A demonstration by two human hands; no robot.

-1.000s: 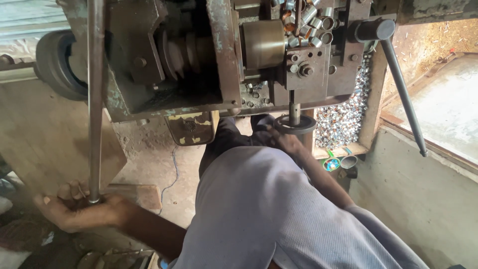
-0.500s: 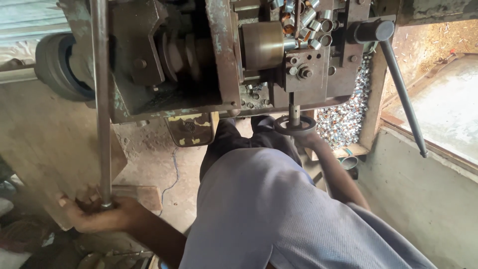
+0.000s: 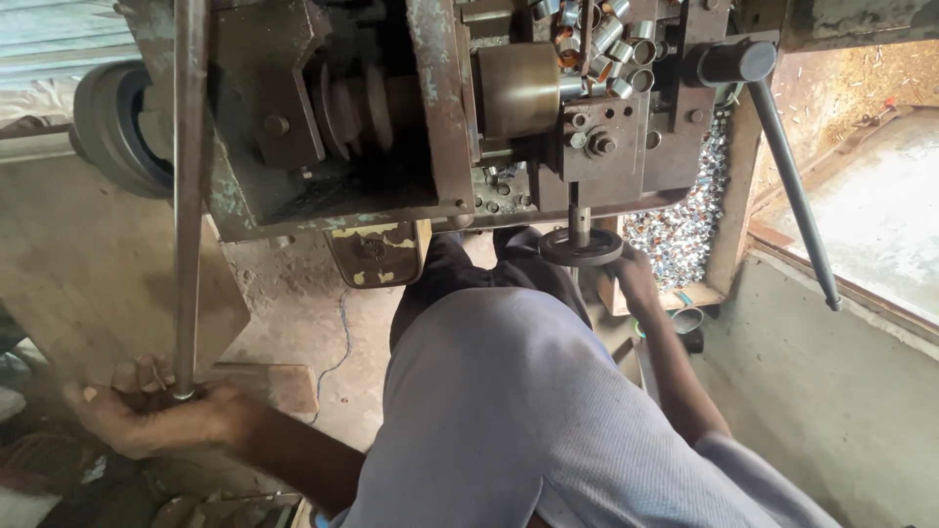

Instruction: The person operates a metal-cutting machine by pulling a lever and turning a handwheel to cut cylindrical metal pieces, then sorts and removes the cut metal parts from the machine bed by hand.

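My left hand (image 3: pixel 147 416) grips the lower end of a long upright metal lever rod (image 3: pixel 188 176) at the left of a rusty old lathe-like machine (image 3: pixel 430 127). My right hand (image 3: pixel 634 277) rests on the right rim of a small round handwheel (image 3: pixel 581 246) that hangs on a short vertical shaft under the machine's slide. My grey-shirted body fills the lower middle and hides my right forearm in part. Several short metal tube pieces (image 3: pixel 606 34) lie on top of the machine near a brass-coloured cylinder (image 3: pixel 516 88).
A long dark handle (image 3: pixel 787 186) slants down from a knob at the upper right. A heap of small shiny metal rings (image 3: pixel 675 235) lies behind the handwheel. A black wheel (image 3: pixel 108 127) is at the far left, a concrete ledge (image 3: pixel 871 225) at the right.
My left hand on the rod has shifted slightly rightward and back. My right hand has moved from the left side of the handwheel to its right rim.
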